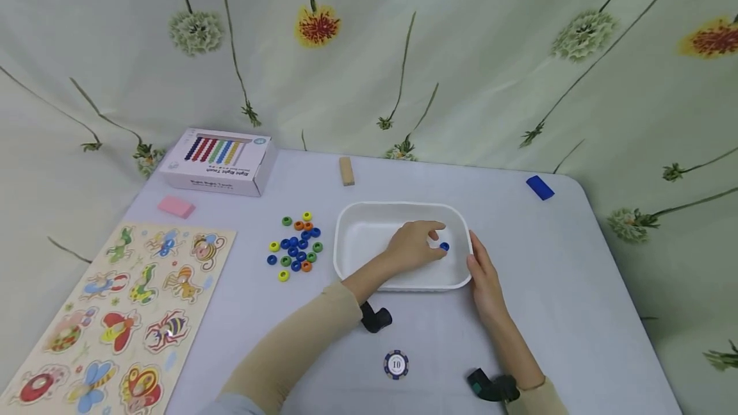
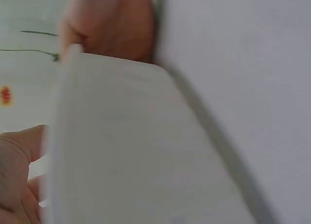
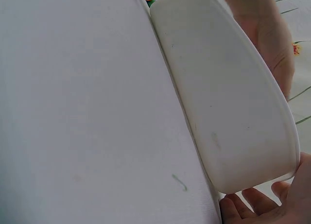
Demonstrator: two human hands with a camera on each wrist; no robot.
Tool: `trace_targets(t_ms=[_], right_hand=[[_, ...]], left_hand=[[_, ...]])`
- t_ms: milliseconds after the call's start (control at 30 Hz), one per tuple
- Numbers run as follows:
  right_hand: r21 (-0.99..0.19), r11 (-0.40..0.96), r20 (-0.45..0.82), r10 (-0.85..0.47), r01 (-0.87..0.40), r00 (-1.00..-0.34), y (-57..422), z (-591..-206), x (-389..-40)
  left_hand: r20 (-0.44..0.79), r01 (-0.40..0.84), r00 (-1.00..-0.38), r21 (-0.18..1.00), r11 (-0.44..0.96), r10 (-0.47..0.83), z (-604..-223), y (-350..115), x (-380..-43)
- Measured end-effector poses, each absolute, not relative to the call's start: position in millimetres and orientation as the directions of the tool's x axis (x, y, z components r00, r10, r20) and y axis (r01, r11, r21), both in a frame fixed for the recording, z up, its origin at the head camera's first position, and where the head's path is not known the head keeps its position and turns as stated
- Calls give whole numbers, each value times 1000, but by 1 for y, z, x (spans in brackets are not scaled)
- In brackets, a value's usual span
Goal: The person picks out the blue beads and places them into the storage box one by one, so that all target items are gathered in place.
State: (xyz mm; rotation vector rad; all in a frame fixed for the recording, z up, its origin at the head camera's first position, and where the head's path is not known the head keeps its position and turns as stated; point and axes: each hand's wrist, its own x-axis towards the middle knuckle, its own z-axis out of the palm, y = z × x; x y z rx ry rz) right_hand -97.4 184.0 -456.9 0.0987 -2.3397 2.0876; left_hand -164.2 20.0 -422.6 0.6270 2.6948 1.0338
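Observation:
A white rectangular tray (image 1: 369,235) sits mid-table. My left hand (image 1: 412,247) reaches into it from the left, thumb and forefinger spread apart. A small blue bead (image 1: 444,246) lies in the tray beside the thumb tip; whether they touch I cannot tell. My right hand (image 1: 485,277) holds the tray's right end, thumb and fingers at the rim. In the right wrist view, the right hand's fingers (image 3: 257,202) curl against the tray's end wall. The tray's outer wall (image 2: 131,136) hides much of the left hand in the left wrist view.
Several coloured beads (image 1: 294,252) lie left of the tray. An insect puzzle board (image 1: 155,287), a printed box (image 1: 216,162) and a pink block (image 1: 176,206) are further left. A wooden block (image 1: 346,171) and blue block (image 1: 540,187) lie behind, a poker chip (image 1: 396,364) in front.

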Motion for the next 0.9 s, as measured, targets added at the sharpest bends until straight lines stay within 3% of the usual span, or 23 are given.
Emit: trace_targets(t_ms=[200,400,600,733,900], right_hand=[[-989,146,30,-32,-35,-999,183,-455,-98],[-990,136,34,-25,-37,-999,184,-457,-99],[-991,128,43,-39,-47,-998,193,-467,-100],[-990,129,57,-43,-62,-997,197,-477,-104],[-988,143,61,-42,-67,-997,195,-482,-106]], left_hand=[[228,401,-888,810,427,400,-379,-44,-129],[383,370,-923,858,357,35,-375,-139,-111],[232,166,-951,942,293,-206,-412,-195,-111],[117,41,-968,946,321,-223,-450,-215,-123],[118,26,-971,917,397,-207,-477,-224,-128]])
